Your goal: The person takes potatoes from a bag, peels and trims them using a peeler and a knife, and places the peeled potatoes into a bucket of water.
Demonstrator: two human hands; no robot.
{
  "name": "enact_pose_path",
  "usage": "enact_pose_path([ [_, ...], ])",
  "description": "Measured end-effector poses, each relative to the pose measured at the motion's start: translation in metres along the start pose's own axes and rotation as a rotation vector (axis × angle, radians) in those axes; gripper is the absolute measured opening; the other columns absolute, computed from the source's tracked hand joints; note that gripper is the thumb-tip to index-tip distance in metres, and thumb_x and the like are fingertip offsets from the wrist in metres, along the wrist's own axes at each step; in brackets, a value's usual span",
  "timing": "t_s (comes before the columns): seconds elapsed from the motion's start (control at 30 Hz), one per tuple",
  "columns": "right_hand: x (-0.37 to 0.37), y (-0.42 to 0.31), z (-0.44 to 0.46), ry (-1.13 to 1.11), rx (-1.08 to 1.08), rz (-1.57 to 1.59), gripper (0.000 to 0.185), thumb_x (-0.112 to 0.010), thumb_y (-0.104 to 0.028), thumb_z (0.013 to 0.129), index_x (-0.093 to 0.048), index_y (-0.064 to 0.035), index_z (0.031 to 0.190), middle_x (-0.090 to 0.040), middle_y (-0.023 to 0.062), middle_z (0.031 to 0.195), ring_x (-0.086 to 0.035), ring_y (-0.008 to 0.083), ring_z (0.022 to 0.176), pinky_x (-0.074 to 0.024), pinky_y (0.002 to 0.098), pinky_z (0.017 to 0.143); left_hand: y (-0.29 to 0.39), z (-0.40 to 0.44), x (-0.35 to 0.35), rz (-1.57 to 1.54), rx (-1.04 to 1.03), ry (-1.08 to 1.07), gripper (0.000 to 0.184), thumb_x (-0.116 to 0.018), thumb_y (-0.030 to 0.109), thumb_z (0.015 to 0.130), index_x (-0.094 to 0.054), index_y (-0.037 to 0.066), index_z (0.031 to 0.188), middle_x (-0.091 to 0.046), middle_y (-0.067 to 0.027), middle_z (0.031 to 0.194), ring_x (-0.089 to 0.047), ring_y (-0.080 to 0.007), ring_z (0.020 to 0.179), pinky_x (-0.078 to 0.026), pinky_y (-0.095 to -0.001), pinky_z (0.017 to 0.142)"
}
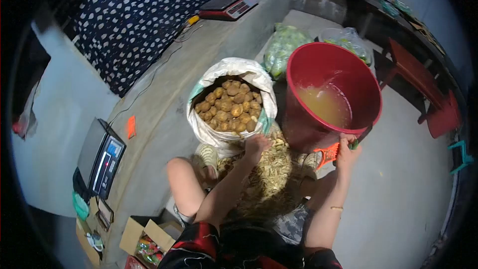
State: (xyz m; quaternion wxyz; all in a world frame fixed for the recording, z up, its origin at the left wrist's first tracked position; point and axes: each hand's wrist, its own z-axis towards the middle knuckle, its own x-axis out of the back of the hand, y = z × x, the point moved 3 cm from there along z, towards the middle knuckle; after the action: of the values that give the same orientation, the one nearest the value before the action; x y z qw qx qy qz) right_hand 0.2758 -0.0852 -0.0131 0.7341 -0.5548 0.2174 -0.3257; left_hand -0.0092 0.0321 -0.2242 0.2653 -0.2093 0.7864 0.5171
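Observation:
A white sack (269,89) with its rim rolled back holds many brown potatoes (230,105). Just below its front edge is my left hand (257,147), fingers bent together; what they hold, if anything, is too small to name. My right hand (347,153) is closed at the lower rim of a large red bucket (311,127), around something with a green part. An orange slotted tool (326,155) is beside that hand. Cloudy yellowish liquid (326,104) stands in the bucket. Pale peelings (271,174) cover the floor between my legs.
Bags of green produce (285,50) stand behind the bucket. One scale (105,162) is at the left, another (229,6) on the ledge above. A cardboard box (132,234) with colourful packets is at lower left. A red stool (440,114) lies at the right.

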Motion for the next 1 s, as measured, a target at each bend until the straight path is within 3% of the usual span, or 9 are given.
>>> enact_pose_path([
  [0.17, -0.019, -0.006, -0.007, -0.062, -0.047, -0.057, 0.029, -0.066, -0.007, 0.088, -0.05, -0.0052, 0.065, -0.043, -0.0067, 0.063, -0.037, 0.0054, 0.061, -0.0307, 0.0232, 0.056, 0.059, -0.011, 0.043, 0.778, -0.115, 0.309, 0.036, -0.076, -0.005, 0.07, -0.063, -0.002, 0.104, -0.064, -0.0102, 0.08, -0.065, -0.0224, 0.069, -0.056, -0.0357, 0.057],
  [0.23, -0.028, -0.005, -0.007, -0.116, -0.104, -0.084, 0.027, -0.066, -0.007, 0.089, -0.051, -0.0037, 0.066, -0.045, -0.0061, 0.064, -0.039, 0.006, 0.062, -0.0336, 0.0238, 0.057, 0.084, 0.01, 0.073, 0.811, -0.641, 0.24, 0.038, -0.073, -0.005, 0.069, -0.063, 0.001, 0.105, -0.064, -0.0124, 0.079, -0.065, -0.0264, 0.072, -0.053, -0.0381, 0.06],
  [0.33, -0.044, -0.009, -0.009, -0.131, -0.093, -0.109, 0.023, -0.066, -0.006, 0.087, -0.053, -0.0026, 0.068, -0.047, -0.0044, 0.064, -0.041, 0.0066, 0.063, -0.0369, 0.0248, 0.059, 0.161, 0.025, 0.062, 1.516, -0.87, 0.365, 0.035, -0.067, -0.001, 0.071, -0.061, 0.003, 0.105, -0.063, -0.0179, 0.091, -0.06, -0.0356, 0.091, -0.051, -0.0442, 0.08],
  [0.5, -0.066, -0.009, -0.01, -0.214, -0.037, -0.271, 0.017, -0.066, -0.007, 0.085, -0.057, 0.0009, 0.073, -0.052, -0.0008, 0.064, -0.044, 0.0075, 0.065, -0.0406, 0.0265, 0.061, 0.226, 0.028, 0.077, 2.026, -0.387, 0.295, 0.037, -0.07, 0.022, 0.077, -0.063, 0.0, 0.107, -0.063, -0.0205, 0.107, -0.058, -0.0376, 0.106, -0.049, -0.0461, 0.089],
  [0.57, -0.075, -0.014, -0.003, -0.225, -0.004, -0.306, 0.015, -0.067, -0.008, 0.084, -0.059, 0.002, 0.076, -0.053, 0.0007, 0.063, -0.044, 0.0078, 0.064, -0.0414, 0.0272, 0.06, 0.24, 0.013, 0.075, 2.142, 0.191, 0.267, 0.039, -0.069, 0.031, 0.081, -0.068, -0.001, 0.102, -0.066, -0.0213, 0.106, -0.062, -0.0383, 0.102, -0.051, -0.0445, 0.089],
  [0.7, -0.084, -0.006, 0.002, -0.225, -0.037, -0.37, 0.017, -0.067, -0.01, 0.084, -0.06, 0.0037, 0.077, -0.054, 0.0045, 0.06, -0.044, 0.0089, 0.062, -0.0425, 0.0289, 0.058, 0.241, 0.007, 0.082, 2.264, 0.15, 0.165, 0.04, -0.068, 0.038, 0.083, -0.071, 0.0, 0.095, -0.068, -0.0214, 0.104, -0.065, -0.0381, 0.097, -0.052, -0.0432, 0.088],
  [0.9, -0.088, -0.01, 0.004, -0.254, -0.046, -0.35, 0.019, -0.068, -0.012, 0.084, -0.06, 0.0026, 0.076, -0.052, 0.0062, 0.057, -0.044, 0.0098, 0.058, -0.0418, 0.0294, 0.056, 0.223, 0.017, 0.088, 2.391, 0.221, 0.155, 0.065, -0.073, 0.047, 0.079, -0.055, 0.007, 0.127, -0.064, -0.0195, 0.109, -0.061, -0.0383, 0.105, -0.051, -0.0441, 0.09],
  [0.97, -0.089, -0.011, 0.002, -0.272, -0.011, -0.4, 0.019, -0.068, -0.013, 0.084, -0.059, 0.0022, 0.075, -0.052, 0.0062, 0.056, -0.043, 0.0097, 0.058, -0.0415, 0.0293, 0.055, 0.214, 0.019, 0.092, 2.438, -0.123, 0.016, 0.07, -0.076, 0.042, 0.076, -0.046, 0.017, 0.134, -0.062, -0.0179, 0.111, -0.059, -0.0396, 0.108, -0.051, -0.0451, 0.091],
  [1.0, -0.088, -0.009, 0.001, -0.276, -0.043, -0.366, 0.02, -0.068, -0.013, 0.083, -0.059, 0.0022, 0.074, -0.051, 0.0063, 0.056, -0.043, 0.0098, 0.057, -0.0412, 0.0293, 0.055, 0.213, 0.021, 0.089, 2.375, -0.345, -0.042, 0.052, -0.075, 0.027, 0.075, -0.058, 0.018, 0.123, -0.066, -0.0179, 0.102, -0.063, -0.0373, 0.099, -0.052, -0.0444, 0.087],
])
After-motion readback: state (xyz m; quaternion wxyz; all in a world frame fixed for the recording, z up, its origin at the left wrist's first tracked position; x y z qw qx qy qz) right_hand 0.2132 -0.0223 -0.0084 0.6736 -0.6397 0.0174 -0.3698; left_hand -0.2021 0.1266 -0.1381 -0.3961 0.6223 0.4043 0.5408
